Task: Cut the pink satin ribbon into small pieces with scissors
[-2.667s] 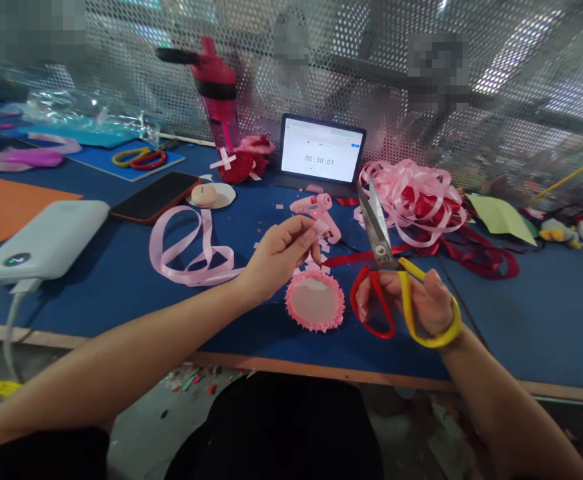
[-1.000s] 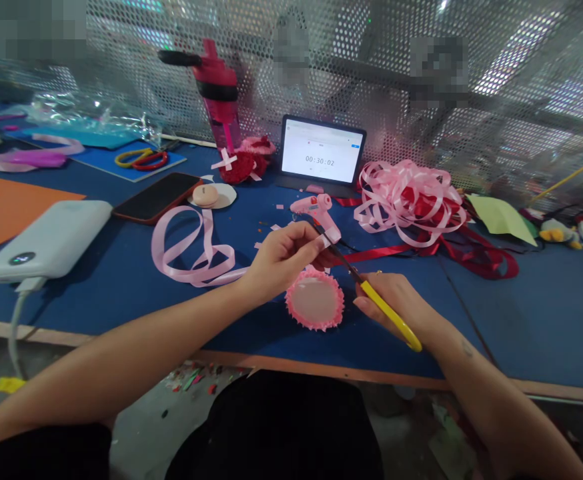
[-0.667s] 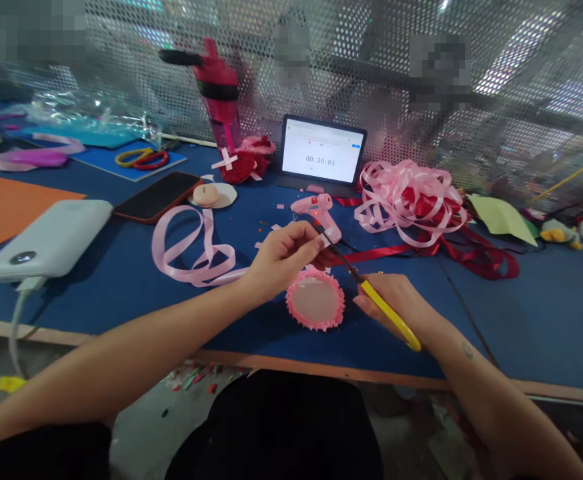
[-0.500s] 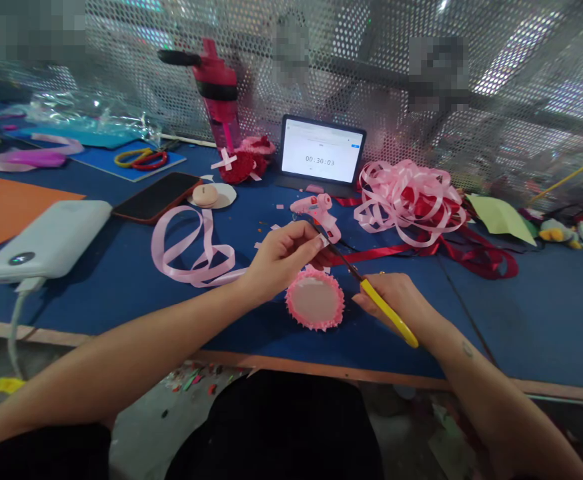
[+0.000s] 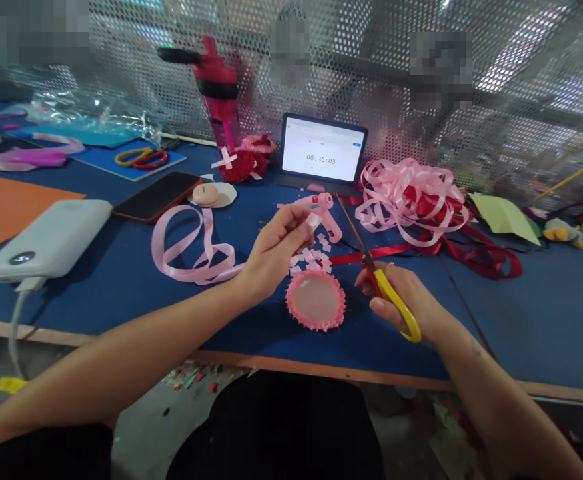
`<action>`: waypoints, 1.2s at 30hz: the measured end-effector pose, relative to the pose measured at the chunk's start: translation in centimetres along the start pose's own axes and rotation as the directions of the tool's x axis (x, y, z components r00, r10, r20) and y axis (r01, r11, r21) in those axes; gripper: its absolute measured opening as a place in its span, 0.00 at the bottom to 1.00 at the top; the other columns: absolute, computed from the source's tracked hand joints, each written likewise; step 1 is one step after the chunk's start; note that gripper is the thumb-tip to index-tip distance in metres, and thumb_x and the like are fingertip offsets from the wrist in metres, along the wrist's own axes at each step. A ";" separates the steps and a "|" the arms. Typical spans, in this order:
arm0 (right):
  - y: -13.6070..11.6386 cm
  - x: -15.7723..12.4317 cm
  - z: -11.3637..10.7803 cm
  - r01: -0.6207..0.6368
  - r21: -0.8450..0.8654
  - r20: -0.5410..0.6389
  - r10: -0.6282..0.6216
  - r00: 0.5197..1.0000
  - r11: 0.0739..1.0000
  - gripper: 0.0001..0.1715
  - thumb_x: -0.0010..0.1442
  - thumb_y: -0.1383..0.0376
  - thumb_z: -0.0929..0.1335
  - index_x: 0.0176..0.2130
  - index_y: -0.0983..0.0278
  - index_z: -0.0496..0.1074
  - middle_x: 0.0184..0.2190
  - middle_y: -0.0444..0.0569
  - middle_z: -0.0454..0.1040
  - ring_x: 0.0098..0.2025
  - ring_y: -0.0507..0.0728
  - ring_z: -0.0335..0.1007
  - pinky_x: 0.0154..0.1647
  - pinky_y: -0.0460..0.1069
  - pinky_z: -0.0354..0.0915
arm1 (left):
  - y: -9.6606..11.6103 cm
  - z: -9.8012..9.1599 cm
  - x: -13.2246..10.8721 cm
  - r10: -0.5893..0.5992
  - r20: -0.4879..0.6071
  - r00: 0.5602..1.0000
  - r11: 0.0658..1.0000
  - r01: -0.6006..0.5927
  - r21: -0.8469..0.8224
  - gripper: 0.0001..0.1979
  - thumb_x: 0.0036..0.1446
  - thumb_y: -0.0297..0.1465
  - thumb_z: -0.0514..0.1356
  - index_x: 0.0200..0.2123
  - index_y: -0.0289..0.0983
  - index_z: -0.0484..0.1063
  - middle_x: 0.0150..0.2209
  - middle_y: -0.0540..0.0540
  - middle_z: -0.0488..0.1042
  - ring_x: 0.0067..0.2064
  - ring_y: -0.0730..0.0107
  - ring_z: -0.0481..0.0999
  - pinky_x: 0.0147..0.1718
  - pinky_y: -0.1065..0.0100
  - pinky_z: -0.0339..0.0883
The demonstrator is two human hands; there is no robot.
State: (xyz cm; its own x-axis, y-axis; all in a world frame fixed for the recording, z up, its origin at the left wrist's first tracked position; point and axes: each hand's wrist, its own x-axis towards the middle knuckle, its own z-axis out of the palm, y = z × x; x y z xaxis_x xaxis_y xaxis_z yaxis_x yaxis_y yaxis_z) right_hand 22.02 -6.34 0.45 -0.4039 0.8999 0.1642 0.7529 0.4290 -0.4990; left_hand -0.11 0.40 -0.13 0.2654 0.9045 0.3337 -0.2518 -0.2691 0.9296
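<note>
**Left hand (image 5: pixel 275 245) pinching a pale pink ribbon snip (image 5: pixel 312 221); right hand (image 5: pixel 402 301) gripping yellow-and-red scissors (image 5: pixel 377 283), blades nearly closed.**

Snip is held between thumb and fingertips, above the ruffled pink ribbon disc (image 5: pixel 315 300), which lies flat on the blue worktop (image 5: pixel 521 313) between the hands. Looks held up there to keep it clear of the blades. Loose pink snippets (image 5: pixel 309 261) sit just above the disc's rim, near a pink hot glue gun (image 5: pixel 321 208). Vs previous frame: blades have swung up away from the left hand, now pointing past the glue gun; left hand has lifted, snippets now in view.
</note>
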 end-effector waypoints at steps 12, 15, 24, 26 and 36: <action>-0.3 -0.1 0.4 0.075 -0.285 0.081 -0.054 0.995 0.956 0.40 0.58 0.37 0.50 0.42 0.67 0.64 0.32 0.56 0.69 0.33 0.62 0.69 0.32 0.55 0.64 | 0.2 0.3 -0.5 -0.022 0.110 0.994 1.000 0.022 -0.006 0.06 0.60 0.33 0.55 0.34 0.36 0.64 0.19 0.55 0.64 0.21 0.81 0.63 0.19 0.78 0.55; -0.2 0.1 0.4 0.017 -0.256 0.075 0.002 0.997 0.966 0.41 0.57 0.36 0.50 0.40 0.66 0.65 0.28 0.53 0.69 0.30 0.61 0.68 0.31 0.53 0.62 | 0.1 0.4 -0.5 -0.041 0.119 0.992 0.996 0.050 -0.076 0.03 0.60 0.30 0.54 0.35 0.36 0.64 0.21 0.54 0.64 0.23 0.82 0.64 0.20 0.78 0.56; -0.5 0.3 0.5 -0.019 -0.228 0.098 0.043 0.994 0.973 0.44 0.55 0.34 0.48 0.37 0.66 0.66 0.27 0.52 0.69 0.27 0.59 0.65 0.29 0.51 0.57 | 0.1 0.5 -0.5 -0.066 0.183 0.981 0.996 0.074 -0.040 0.05 0.60 0.30 0.54 0.32 0.35 0.63 0.21 0.52 0.70 0.18 0.84 0.58 0.17 0.77 0.51; -0.6 0.3 0.5 -0.032 -0.227 0.102 0.056 0.993 0.973 0.44 0.54 0.34 0.48 0.37 0.66 0.66 0.27 0.52 0.69 0.27 0.59 0.65 0.29 0.51 0.56 | 0.2 0.5 -0.4 -0.070 0.185 0.980 0.997 0.076 -0.023 0.06 0.60 0.32 0.56 0.32 0.35 0.63 0.22 0.50 0.72 0.18 0.84 0.58 0.17 0.77 0.52; -0.7 0.3 0.3 -0.054 -0.223 0.146 0.088 0.985 0.973 0.42 0.56 0.35 0.48 0.34 0.66 0.65 0.28 0.53 0.70 0.30 0.59 0.66 0.31 0.51 0.56 | 0.4 0.5 -0.4 -0.113 0.191 0.975 0.993 0.119 -0.022 0.11 0.56 0.34 0.60 0.31 0.35 0.60 0.24 0.47 0.76 0.17 0.85 0.60 0.16 0.78 0.53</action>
State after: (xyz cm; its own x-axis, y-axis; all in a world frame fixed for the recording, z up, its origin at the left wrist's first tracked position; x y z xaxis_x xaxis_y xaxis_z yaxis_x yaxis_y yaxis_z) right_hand 21.20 -6.42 0.55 -0.4073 0.9132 -0.0066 0.8706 0.3861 -0.3049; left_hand 0.11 -0.22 0.20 0.4652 0.8490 0.2506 -0.2388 -0.1522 0.9591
